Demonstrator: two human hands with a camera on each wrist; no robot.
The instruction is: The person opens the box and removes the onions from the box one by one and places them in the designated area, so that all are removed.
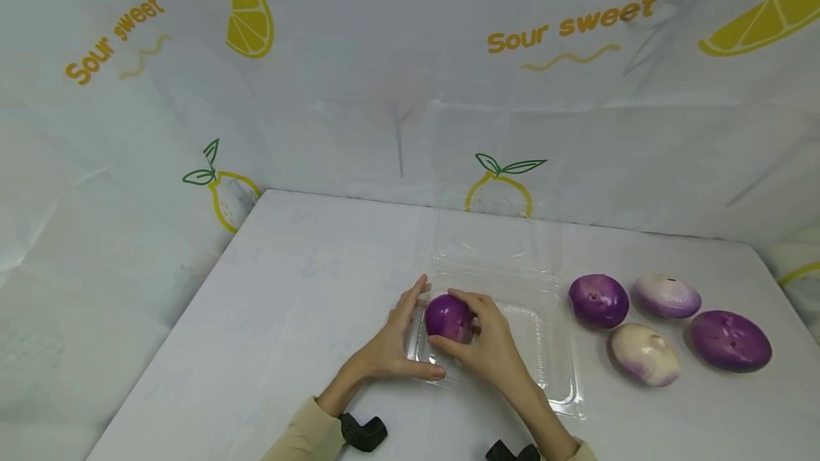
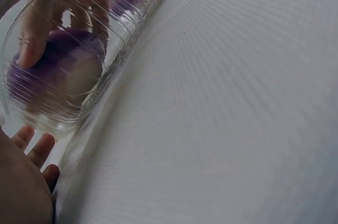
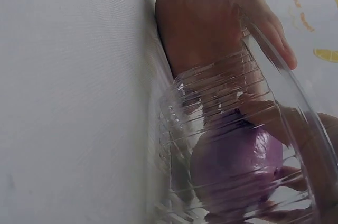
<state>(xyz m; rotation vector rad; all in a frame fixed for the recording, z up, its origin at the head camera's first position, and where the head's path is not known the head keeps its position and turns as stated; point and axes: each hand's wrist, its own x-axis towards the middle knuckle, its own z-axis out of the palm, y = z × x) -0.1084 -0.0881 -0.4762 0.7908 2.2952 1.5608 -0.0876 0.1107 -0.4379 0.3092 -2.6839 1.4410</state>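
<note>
A clear plastic clamshell box stands on the table with its lid folded back. My right hand grips a glossy, round, purple onion-like vegetable inside the box's left part, thumb in front and fingers behind. Through the ribbed wall, the left wrist view shows the same vegetable with a pale patch on its side. My left hand is at the box's left end, its thumb and fingers spread around that corner. In the right wrist view the left palm is beyond the clear wall.
Right of the box lie two more purple vegetables and two whitish ones tinged purple. A white wall sheet with lemon prints rises behind the table. Black wrist mounts are near both sleeves.
</note>
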